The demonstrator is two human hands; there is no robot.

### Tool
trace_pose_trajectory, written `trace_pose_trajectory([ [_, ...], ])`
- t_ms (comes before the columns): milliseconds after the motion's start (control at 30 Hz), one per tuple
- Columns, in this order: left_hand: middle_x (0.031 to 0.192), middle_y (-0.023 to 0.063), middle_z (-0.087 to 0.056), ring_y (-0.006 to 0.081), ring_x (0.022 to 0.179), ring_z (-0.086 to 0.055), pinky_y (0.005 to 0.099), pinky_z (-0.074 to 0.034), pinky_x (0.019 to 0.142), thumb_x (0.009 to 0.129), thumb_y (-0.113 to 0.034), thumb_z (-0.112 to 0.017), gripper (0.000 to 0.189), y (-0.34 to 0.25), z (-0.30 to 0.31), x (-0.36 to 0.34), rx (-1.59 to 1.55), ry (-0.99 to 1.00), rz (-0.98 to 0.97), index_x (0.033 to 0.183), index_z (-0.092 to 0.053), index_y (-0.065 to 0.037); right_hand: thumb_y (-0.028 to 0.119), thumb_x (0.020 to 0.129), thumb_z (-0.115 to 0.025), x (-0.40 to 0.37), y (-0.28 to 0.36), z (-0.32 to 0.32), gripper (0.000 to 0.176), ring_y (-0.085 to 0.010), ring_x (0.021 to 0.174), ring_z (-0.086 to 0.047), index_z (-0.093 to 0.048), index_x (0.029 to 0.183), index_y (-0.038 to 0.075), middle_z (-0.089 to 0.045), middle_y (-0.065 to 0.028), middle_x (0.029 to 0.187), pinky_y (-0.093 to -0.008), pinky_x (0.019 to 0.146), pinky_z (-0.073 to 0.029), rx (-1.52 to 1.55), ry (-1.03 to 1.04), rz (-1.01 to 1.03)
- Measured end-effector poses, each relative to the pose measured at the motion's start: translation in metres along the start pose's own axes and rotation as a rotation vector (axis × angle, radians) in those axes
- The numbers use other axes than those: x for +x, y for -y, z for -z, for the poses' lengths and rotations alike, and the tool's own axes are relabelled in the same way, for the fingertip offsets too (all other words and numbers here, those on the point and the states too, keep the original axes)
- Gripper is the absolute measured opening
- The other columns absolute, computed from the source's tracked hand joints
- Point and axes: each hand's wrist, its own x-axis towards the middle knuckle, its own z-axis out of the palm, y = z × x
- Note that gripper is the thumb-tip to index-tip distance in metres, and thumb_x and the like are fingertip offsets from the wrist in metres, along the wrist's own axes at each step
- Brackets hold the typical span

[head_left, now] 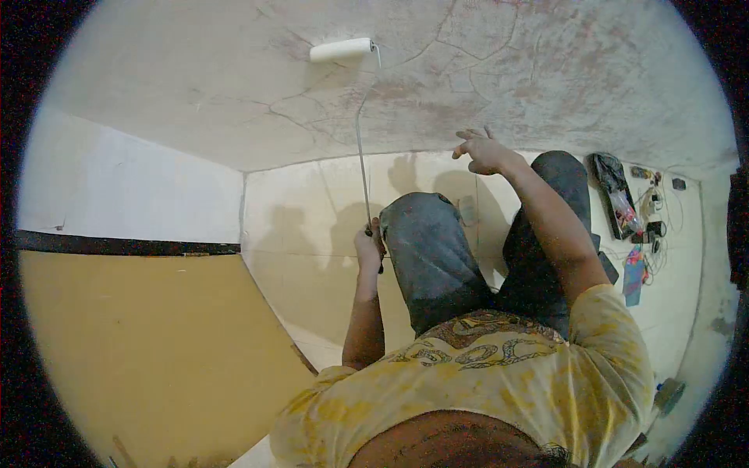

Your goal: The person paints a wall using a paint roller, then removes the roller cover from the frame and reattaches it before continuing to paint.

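My left hand (370, 248) is wrapped round the dark handle of a paint roller (342, 51), beside my left knee. The roller's long thin metal rod runs up from my fist to the white sleeve, which lies close against the cracked, patchy wall (421, 86). My right hand (480, 151) is raised in front of the wall's lower part, above my right knee. Its fingers are spread and it holds nothing.
Tiled floor (312, 288) lies under my bent legs. At the right are a black tray (611, 195) with bagged items, several cables and adapters, and a blue packet (633, 277). A tan door panel (156, 351) stands at the left.
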Motion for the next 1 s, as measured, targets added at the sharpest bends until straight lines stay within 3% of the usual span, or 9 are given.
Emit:
trace_pose_trajectory([
  [200,0.05,0.0021,-0.044,0.0118,0.045,-0.045,0.0312,-0.035,0.044,0.097,-0.049,-0.05,0.052,-0.007,0.005,-0.004,0.168,0.023,-0.01,0.07,-0.057,-0.005,0.004,0.07,-0.064,0.003,0.009,0.002,0.052,-0.0297,0.145,-0.018,-0.063,0.119,0.021,-0.029,-0.0124,0.153,-0.0609,0.115,-0.007,-0.007,0.02,-0.004],
  [300,0.051,0.0057,-0.048,0.015,0.051,-0.051,0.0348,-0.039,0.051,0.097,-0.046,-0.05,0.053,-0.028,0.009,-0.013,0.419,-0.083,0.004,0.073,-0.061,-0.001,0.004,0.072,-0.063,0.005,0.007,0.002,0.055,-0.0304,0.144,-0.019,-0.06,0.123,0.022,-0.029,-0.0136,0.153,-0.0626,0.114,-0.005,0.011,0.0,0.041],
  [467,0.056,0.0135,-0.056,0.0207,0.053,-0.051,0.0406,-0.041,0.055,0.096,-0.039,-0.051,0.049,-0.051,0.043,0.0,0.485,-0.245,-0.2,0.075,-0.063,0.004,0.005,0.073,-0.064,-0.001,0.016,0.008,0.049,-0.0328,0.143,-0.021,-0.059,0.121,0.015,-0.029,-0.014,0.153,-0.0572,0.116,-0.01,0.082,-0.192,0.172],
  [500,0.057,0.0151,-0.057,0.0215,0.052,-0.05,0.0413,-0.04,0.055,0.096,-0.038,-0.052,0.049,-0.066,0.054,0.002,0.537,-0.264,-0.263,0.075,-0.062,0.004,0.006,0.075,-0.065,-0.003,0.022,0.01,0.049,-0.0335,0.141,-0.024,-0.057,0.123,0.015,-0.03,-0.0144,0.151,-0.0559,0.115,-0.014,0.101,-0.292,0.222],
  [567,0.074,0.0171,-0.068,0.0231,0.071,-0.065,0.0387,-0.048,0.067,0.097,-0.048,-0.046,0.055,-0.088,0.08,0.016,0.668,-0.225,-0.268,0.09,-0.066,0.003,0.009,0.079,-0.066,-0.007,0.032,0.017,0.05,-0.0347,0.138,-0.029,-0.053,0.126,0.014,-0.033,-0.0152,0.148,-0.0533,0.113,-0.022,0.133,-0.497,0.319],
  [633,0.057,0.0189,-0.054,0.0263,0.049,-0.045,0.0429,-0.039,0.052,0.095,-0.036,-0.053,0.045,-0.131,0.084,0.021,0.682,-0.306,-0.428,0.074,-0.06,0.003,0.011,0.081,-0.067,-0.011,0.044,0.024,0.05,-0.0356,0.135,-0.033,-0.05,0.129,0.015,-0.036,-0.0159,0.146,-0.0518,0.111,-0.028,0.175,-0.679,0.385],
  [700,0.061,0.0216,-0.056,0.0339,0.053,-0.05,0.0441,-0.041,0.055,0.095,-0.036,-0.052,0.044,-0.169,0.086,0.028,0.731,-0.324,-0.462,0.076,-0.061,0.002,0.014,0.083,-0.067,-0.02,0.055,0.036,0.052,-0.0362,0.132,-0.036,-0.048,0.131,0.016,-0.037,-0.0165,0.143,-0.0514,0.108,-0.031,0.217,-0.839,0.42],
  [800,0.067,0.0246,-0.058,0.0405,0.064,-0.057,0.046,-0.044,0.061,0.094,-0.038,-0.052,0.045,-0.238,0.066,0.014,0.878,-0.345,-0.558,0.078,-0.062,0.002,0.017,0.083,-0.068,-0.034,0.064,0.064,0.057,-0.0367,0.131,-0.037,-0.043,0.134,0.017,-0.037,-0.0169,0.142,-0.0506,0.107,-0.032,0.071,-1.093,0.493],
  [1000,0.077,0.0254,-0.063,0.0422,0.078,-0.062,0.0483,-0.046,0.068,0.091,-0.04,-0.054,0.042,-0.337,-0.026,-0.027,1.031,-0.221,-0.664,0.083,-0.064,0.001,0.03,0.086,-0.067,-0.063,0.061,0.147,0.056,-0.035,0.132,-0.035,-0.042,0.134,0.015,-0.037,-0.0151,0.141,-0.0515,0.11,-0.026,-0.064,-1.369,0.517],
])
